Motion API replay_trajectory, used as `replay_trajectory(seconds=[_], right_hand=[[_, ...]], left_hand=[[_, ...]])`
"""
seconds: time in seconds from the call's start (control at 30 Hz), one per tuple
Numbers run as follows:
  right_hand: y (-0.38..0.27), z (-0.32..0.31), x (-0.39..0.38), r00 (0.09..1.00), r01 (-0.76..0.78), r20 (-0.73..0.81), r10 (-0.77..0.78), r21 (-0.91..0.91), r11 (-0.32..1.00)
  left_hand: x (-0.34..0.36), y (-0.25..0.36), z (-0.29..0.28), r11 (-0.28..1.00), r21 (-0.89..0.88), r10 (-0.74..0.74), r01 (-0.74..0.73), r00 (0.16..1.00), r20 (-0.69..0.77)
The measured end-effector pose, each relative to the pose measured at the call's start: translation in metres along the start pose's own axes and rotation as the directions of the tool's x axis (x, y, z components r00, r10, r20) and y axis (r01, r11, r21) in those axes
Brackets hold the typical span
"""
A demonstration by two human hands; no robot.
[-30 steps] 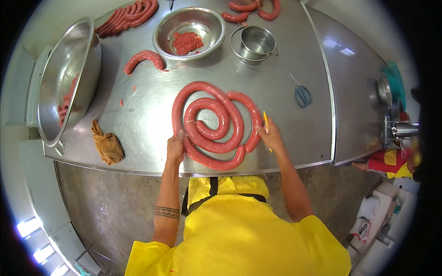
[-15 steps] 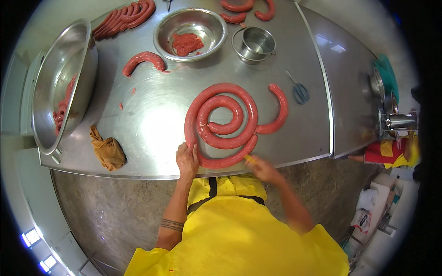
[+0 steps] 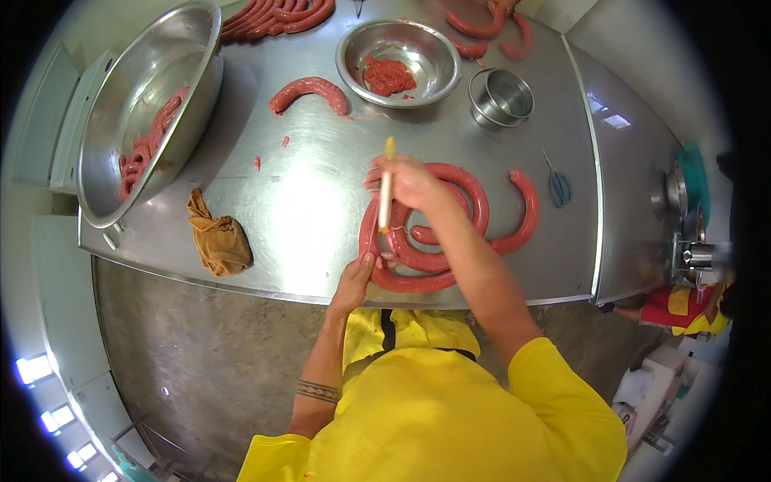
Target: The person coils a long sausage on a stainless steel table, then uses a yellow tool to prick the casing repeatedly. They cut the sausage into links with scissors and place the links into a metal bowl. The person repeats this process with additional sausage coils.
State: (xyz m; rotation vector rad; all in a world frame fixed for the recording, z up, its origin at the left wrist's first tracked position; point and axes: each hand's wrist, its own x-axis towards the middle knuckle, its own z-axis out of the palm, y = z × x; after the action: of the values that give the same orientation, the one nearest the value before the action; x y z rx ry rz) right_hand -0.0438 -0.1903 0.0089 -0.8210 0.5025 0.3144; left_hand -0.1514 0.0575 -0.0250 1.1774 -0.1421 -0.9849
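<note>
A long red sausage (image 3: 479, 193) lies coiled on the steel table, its outer end curving off to the right. My left hand (image 3: 356, 281) is closed at the coil's lower left edge, thumb and fingers gripping the casing. Over the coil's upper left, my right hand (image 3: 408, 181) is closed around a slim tool (image 3: 386, 201) with a pale shaft and a yellow end. The tool stands lengthwise above the sausage; its exact kind is unclear. A thin pale strand seems to run along the sausage between my hands. My right forearm covers part of the coil.
A large tilted steel basin (image 3: 96, 177) holds sausage at left, near a brown cloth (image 3: 221, 245). Beyond the coil are a short sausage (image 3: 309, 91), a bowl (image 3: 353, 76) of meat, a small pot (image 3: 508, 100) and blue scissors (image 3: 559, 189). Another person's hand (image 3: 504, 6) touches sausages at the far edge.
My right hand has swung from the coil's lower right to its upper left with the tool. My left hand stays at the coil's edge. Another person's hand has appeared at the far side.
</note>
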Motion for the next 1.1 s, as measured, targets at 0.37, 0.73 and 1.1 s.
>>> replay_trajectory(seconds=[0.37, 0.73, 1.1], right_hand=[[-0.084, -0.087, -0.208, 0.960, 0.134, -0.080, -0.267, -0.708, 0.694], [0.063, -0.069, -0.176, 0.902, 0.228, -0.061, -0.427, -0.773, 0.592], [0.057, 0.096, -0.111, 0.775, 0.605, 0.581, -0.251, -0.564, 0.562]], left_hand=[[0.008, -0.001, -0.007, 0.978, -0.205, -0.009, 0.042, 0.987, 0.158], [0.003, 0.029, 0.003, 0.638, 0.762, 0.443, 0.108, 0.758, -0.478], [-0.014, 0.017, -0.014, 0.892, 0.444, 0.357, -0.084, 0.733, -0.578]])
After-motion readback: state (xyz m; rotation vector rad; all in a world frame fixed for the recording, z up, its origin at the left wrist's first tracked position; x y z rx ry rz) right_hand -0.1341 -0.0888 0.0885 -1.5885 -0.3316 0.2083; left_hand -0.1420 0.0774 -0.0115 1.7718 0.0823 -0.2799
